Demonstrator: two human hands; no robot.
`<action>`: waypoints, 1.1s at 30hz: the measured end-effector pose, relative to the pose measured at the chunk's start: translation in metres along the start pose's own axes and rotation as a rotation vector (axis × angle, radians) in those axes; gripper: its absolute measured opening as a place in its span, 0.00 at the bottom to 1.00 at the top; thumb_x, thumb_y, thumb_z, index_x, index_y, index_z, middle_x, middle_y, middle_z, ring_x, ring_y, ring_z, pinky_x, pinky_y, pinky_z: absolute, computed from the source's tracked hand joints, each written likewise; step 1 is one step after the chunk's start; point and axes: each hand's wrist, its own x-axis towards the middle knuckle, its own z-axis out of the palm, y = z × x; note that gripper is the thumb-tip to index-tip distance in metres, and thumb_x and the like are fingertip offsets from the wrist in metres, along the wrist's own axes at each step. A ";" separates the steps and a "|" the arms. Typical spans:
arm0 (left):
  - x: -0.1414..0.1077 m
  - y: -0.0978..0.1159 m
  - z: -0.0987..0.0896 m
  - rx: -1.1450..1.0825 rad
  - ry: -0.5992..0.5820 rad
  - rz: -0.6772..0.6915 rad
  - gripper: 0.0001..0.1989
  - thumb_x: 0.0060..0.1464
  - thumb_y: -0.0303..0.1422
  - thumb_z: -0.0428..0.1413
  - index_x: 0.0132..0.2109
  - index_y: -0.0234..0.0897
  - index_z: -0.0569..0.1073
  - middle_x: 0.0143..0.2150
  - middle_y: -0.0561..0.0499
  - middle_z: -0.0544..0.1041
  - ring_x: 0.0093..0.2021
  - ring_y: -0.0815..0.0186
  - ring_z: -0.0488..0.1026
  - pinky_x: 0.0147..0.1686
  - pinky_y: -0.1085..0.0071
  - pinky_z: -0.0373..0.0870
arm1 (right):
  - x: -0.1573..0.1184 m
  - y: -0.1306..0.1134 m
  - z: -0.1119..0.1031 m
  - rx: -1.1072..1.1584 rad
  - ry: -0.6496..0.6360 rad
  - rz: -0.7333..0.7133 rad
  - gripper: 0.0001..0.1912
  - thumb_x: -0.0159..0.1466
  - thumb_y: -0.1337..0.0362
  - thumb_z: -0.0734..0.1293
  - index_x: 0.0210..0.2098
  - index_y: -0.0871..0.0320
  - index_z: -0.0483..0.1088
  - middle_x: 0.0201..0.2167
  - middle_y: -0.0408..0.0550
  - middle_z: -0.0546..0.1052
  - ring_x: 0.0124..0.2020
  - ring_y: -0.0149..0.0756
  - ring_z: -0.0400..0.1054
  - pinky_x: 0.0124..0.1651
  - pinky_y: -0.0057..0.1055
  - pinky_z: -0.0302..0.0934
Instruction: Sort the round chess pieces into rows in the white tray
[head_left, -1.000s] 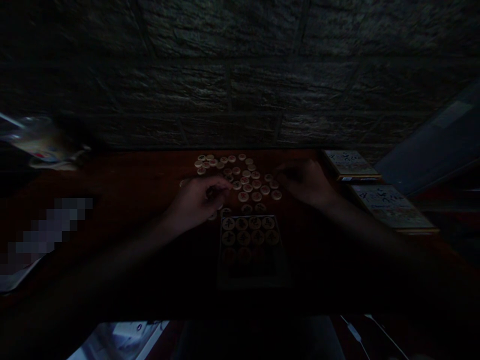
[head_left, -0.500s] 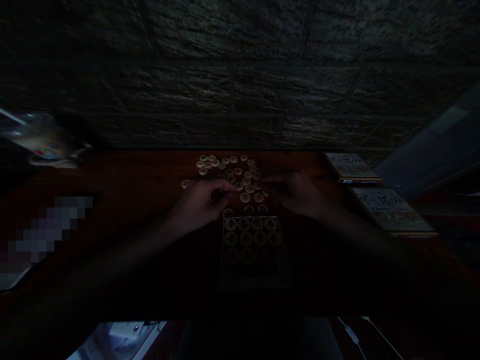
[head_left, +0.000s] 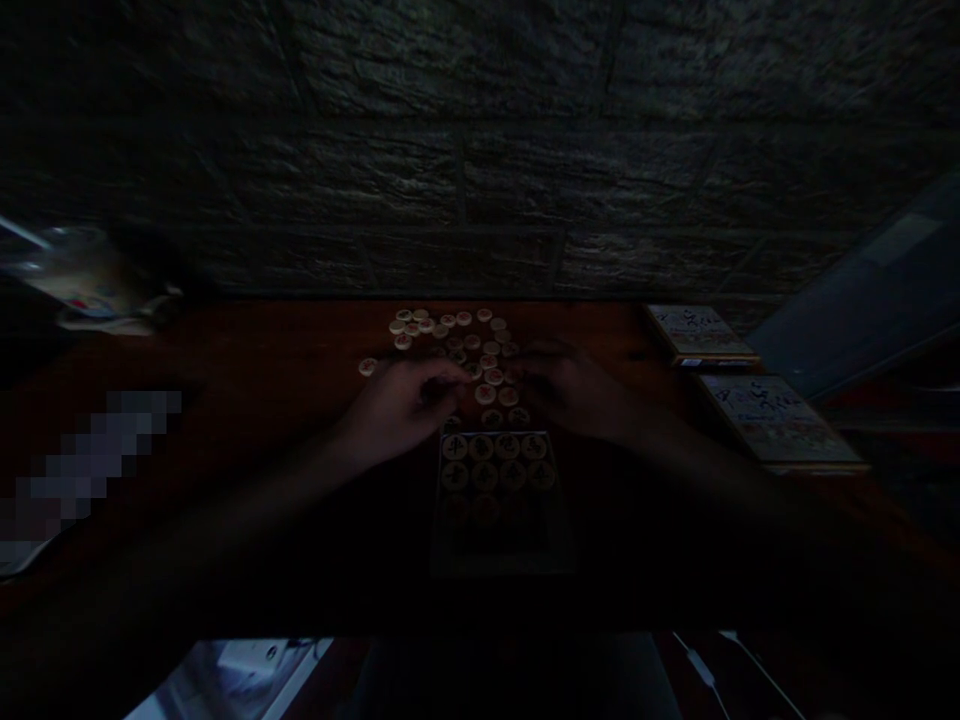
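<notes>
Loose round Chinese chess pieces [head_left: 486,394], pale with red or dark characters, lie scattered on the wooden table. My left hand [head_left: 401,405] is curled, thumb and forefinger forming a ring, with a chess piece [head_left: 474,371] at their tips. To the right of the pile, my right hand [head_left: 574,392] has its fingers bent together among the pieces; darkness hides what they hold, if anything. Between my forearms sits an open box [head_left: 564,520], holding rows of dark-lettered pieces [head_left: 484,474] and a dim row of red ones [head_left: 484,510]. The box's near part is too dark to make out.
Two flat boxes [head_left: 701,333] [head_left: 780,418] with printed lids lie to the right. A drink cup [head_left: 86,280] with a straw stands at the far left, above a blurred-out flat object [head_left: 90,475]. A stone wall [head_left: 465,180] rises behind the table [head_left: 277,340].
My right hand has shifted left into the pile, and its stretched forefinger has bent in. My left hand stays at the same pieces. The view has swung slightly.
</notes>
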 end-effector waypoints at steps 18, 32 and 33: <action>-0.003 0.020 -0.003 -0.136 0.072 -0.024 0.09 0.63 0.33 0.57 0.46 0.38 0.80 0.41 0.51 0.85 0.39 0.65 0.81 0.40 0.73 0.75 | 0.000 -0.020 -0.008 0.382 0.255 0.180 0.09 0.69 0.59 0.67 0.47 0.56 0.72 0.42 0.51 0.80 0.43 0.41 0.75 0.46 0.37 0.67; -0.009 0.033 0.000 -0.506 0.093 -0.011 0.11 0.58 0.33 0.64 0.48 0.35 0.81 0.40 0.48 0.86 0.37 0.66 0.83 0.38 0.74 0.78 | -0.002 -0.058 -0.004 1.136 0.177 0.337 0.10 0.59 0.63 0.77 0.41 0.56 0.80 0.36 0.45 0.83 0.35 0.32 0.78 0.41 0.30 0.74; -0.009 0.033 -0.001 -0.539 0.092 -0.025 0.10 0.58 0.33 0.64 0.47 0.35 0.82 0.41 0.48 0.86 0.38 0.65 0.83 0.38 0.74 0.79 | -0.002 -0.058 -0.004 1.141 0.186 0.338 0.11 0.59 0.64 0.77 0.41 0.57 0.80 0.37 0.45 0.84 0.36 0.33 0.78 0.42 0.31 0.74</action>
